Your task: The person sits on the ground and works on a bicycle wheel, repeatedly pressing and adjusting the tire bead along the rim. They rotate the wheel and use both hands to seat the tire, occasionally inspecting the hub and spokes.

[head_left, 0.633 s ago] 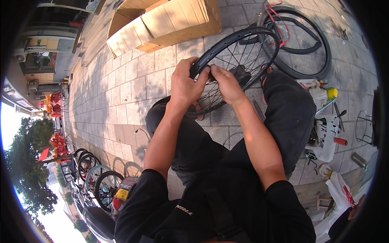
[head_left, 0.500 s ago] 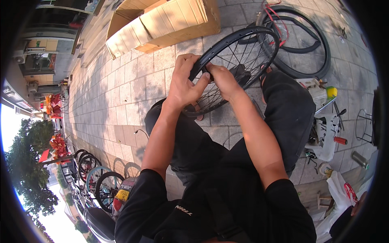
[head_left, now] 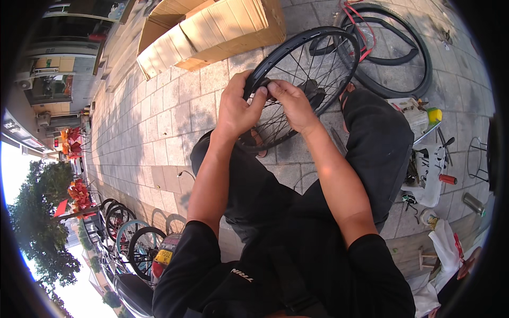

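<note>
A bare black bicycle wheel (head_left: 278, 54), with no tyre on it, stands tilted between my knees. Thin dark spokes run from its rim to a dark hub (head_left: 314, 96). My left hand (head_left: 237, 108) is closed round the near-left part of the rim, fingers over the outer side and thumb on the inner side. Beside it, my right hand (head_left: 293, 106) pinches at the same stretch of rim, its thumb and fingertips close to the left thumb. Whatever small part may lie under the fingertips is hidden.
An open cardboard box (head_left: 222, 32) lies ahead on the paving. A loose tyre (head_left: 422, 79) with an inner tube and a red strap (head_left: 366, 33) is at the far right. Tools, including a red-handled one (head_left: 448, 179), lie right of my knee; parked bicycles (head_left: 143, 249) stand left.
My thumbs and right fingertips have shifted slightly along the rim and drawn closer together. The wheel has tipped a little to the left in view. Both hands stay on it.
</note>
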{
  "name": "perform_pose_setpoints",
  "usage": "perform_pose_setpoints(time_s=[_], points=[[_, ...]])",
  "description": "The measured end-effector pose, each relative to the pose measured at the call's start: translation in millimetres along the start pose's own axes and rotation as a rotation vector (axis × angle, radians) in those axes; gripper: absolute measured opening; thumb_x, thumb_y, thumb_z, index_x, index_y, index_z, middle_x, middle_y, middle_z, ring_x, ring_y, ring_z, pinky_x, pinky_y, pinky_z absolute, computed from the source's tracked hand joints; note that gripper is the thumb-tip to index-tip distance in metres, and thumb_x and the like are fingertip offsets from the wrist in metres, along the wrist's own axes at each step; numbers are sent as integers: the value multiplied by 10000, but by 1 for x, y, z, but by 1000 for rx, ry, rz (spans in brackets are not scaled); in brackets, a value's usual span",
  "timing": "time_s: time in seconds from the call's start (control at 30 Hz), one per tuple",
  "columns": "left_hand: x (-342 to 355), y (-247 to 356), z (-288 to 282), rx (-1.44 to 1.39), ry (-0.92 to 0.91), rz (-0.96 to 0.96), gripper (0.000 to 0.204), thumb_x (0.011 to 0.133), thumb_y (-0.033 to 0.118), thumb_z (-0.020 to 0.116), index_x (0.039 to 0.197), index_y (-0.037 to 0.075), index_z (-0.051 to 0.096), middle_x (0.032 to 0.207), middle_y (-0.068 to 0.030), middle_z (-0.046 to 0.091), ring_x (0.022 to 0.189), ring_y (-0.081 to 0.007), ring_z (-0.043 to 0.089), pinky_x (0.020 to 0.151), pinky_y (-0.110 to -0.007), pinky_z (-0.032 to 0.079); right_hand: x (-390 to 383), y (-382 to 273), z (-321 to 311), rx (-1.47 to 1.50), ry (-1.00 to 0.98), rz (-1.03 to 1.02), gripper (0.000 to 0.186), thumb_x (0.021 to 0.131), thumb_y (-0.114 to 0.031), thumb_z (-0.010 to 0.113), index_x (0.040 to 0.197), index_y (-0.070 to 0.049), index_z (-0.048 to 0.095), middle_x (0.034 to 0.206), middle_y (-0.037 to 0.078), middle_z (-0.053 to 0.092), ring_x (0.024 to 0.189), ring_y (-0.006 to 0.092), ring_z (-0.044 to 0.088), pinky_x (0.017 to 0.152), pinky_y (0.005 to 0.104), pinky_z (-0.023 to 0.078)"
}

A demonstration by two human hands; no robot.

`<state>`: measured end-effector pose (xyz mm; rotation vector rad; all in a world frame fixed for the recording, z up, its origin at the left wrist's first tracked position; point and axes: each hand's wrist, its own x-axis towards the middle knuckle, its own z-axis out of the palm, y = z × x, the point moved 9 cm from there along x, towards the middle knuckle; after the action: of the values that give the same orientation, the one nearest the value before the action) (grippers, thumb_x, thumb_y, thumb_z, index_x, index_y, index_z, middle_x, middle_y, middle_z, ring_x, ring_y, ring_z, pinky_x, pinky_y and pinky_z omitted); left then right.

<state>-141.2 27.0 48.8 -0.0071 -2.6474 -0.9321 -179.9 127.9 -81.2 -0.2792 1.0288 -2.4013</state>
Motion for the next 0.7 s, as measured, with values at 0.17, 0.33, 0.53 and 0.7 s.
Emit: perform_pose_setpoints(time_s=[0.17, 0.33, 0.53, 0.7], points=[[-6, -5, -7, 71, -38, -30, 422, 950, 181, 770, 1292, -19, 625, 983, -210, 685, 858, -363, 688, 785, -409, 555, 5, -12, -8, -191, 106, -73, 338, 1071, -249, 623, 1192, 50, 724, 1056, 87, 758, 1002, 164, 685, 910, 316, 523], [-26, -17, 2, -43, -2, -234, 404, 990, 185, 735, 1330, 7, 608, 1001, -209, 713, 874, -354, 709, 794, -414, 557, -7, -51, 6, -590, 238, -180, 337, 1057, -270, 604, 1126, 30, 744, 944, 193, 761, 891, 261, 726, 841, 369, 545], [-9, 17, 3, 2, -61, -214, 409, 960, 121, 724, 1333, 1, 606, 1005, -230, 721, 910, -385, 724, 809, -434, 558, -16, -82, 1, -810, 374, -134, 338, 1041, -280, 583, 1067, 9, 755, 959, 252, 739, 938, 433, 711, 842, 458, 539], [-10, 7, 3, 38, -47, -200, 434, 946, 111, 724, 1343, -12, 601, 995, -238, 721, 906, -386, 728, 812, -434, 564, -37, -99, 6, -793, 453, -87, 357, 1004, -290, 637, 1004, 51, 743, 911, 245, 745, 882, 406, 729, 823, 455, 548]])
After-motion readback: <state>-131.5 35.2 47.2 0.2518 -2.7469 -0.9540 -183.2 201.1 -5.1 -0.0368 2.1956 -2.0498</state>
